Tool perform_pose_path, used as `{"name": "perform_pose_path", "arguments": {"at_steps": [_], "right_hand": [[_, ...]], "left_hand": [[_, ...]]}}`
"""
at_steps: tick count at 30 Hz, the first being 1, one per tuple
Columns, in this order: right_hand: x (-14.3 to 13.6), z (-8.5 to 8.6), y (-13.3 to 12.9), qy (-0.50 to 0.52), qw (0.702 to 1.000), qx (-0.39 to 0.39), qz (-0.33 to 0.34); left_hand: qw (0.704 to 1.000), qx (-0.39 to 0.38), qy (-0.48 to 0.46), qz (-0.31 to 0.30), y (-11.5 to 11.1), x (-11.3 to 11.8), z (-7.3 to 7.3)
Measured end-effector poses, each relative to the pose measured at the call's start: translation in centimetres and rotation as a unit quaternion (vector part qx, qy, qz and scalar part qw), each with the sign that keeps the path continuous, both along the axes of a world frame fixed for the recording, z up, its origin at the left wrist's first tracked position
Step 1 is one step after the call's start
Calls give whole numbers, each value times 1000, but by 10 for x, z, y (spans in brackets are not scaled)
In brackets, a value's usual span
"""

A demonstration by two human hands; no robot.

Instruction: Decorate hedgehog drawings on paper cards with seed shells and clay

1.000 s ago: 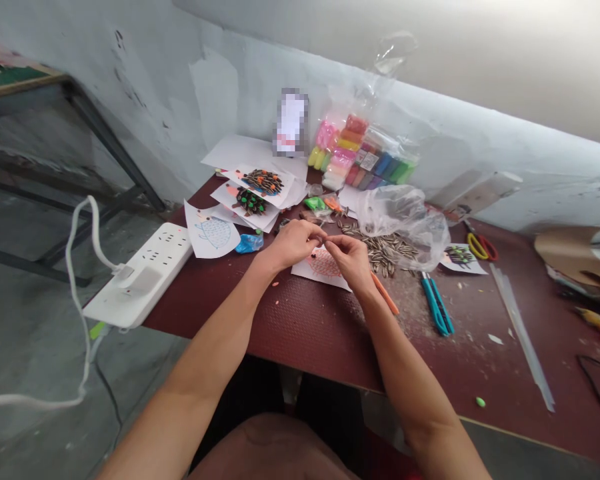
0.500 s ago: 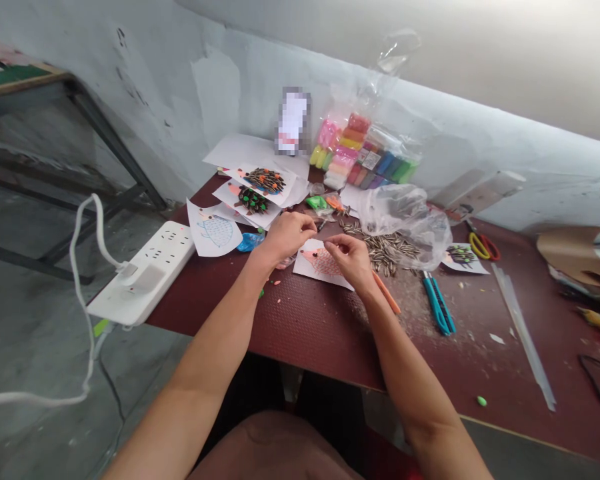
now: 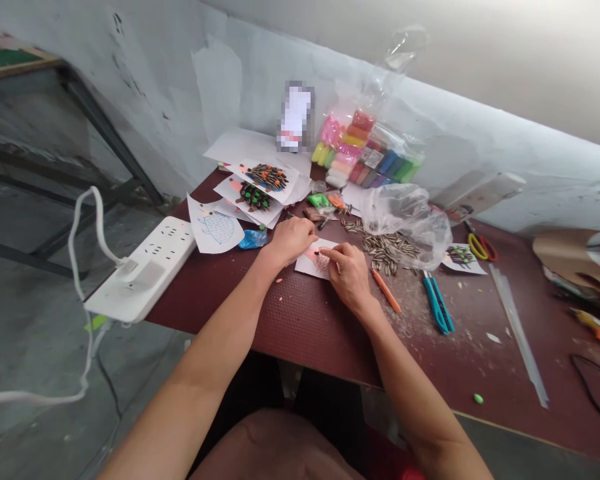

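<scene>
A white card [image 3: 306,268] with a hedgehog drawn in orange-pink lies on the table, its head coloured and bearing a small black spot. The index finger of my right hand [image 3: 351,275] stretches onto the drawing beside that spot; its thumb stands apart and the other fingers curl under. My left hand [image 3: 293,240] is closed at the card's upper left edge, fingertips turned down, and whatever they pinch is hidden. Striped sunflower seeds [image 3: 387,250] lie in a pile beyond my right hand. An orange stick-like tool [image 3: 386,291] rests beside my right wrist.
Finished hedgehog cards [image 3: 267,179] are stacked at the back left, near a blue hedgehog drawing [image 3: 217,230] and a white power strip [image 3: 140,270]. Coloured clay packs [image 3: 365,150] lean on the wall. A teal cutter [image 3: 437,303], scissors [image 3: 481,247] and clear glue sticks [image 3: 519,333] lie right.
My right hand has gone from a raised pinch to a finger laid on the drawing. My left hand has moved slightly right and down, toward the card's edge.
</scene>
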State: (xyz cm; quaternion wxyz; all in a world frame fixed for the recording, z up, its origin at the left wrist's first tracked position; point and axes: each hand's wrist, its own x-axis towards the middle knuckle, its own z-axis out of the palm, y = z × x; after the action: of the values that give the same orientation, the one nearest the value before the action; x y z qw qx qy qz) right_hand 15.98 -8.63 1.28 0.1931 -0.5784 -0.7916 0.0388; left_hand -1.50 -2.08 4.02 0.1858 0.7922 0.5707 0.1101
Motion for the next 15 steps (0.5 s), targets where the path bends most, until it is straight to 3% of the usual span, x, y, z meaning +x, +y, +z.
{"name": "perform_pose_path", "arguments": {"at_steps": [15], "right_hand": [[-6,-6,2,-11,1000,12,7]], "left_hand": [[1000,-6,4,-10,-2,0,3]]}}
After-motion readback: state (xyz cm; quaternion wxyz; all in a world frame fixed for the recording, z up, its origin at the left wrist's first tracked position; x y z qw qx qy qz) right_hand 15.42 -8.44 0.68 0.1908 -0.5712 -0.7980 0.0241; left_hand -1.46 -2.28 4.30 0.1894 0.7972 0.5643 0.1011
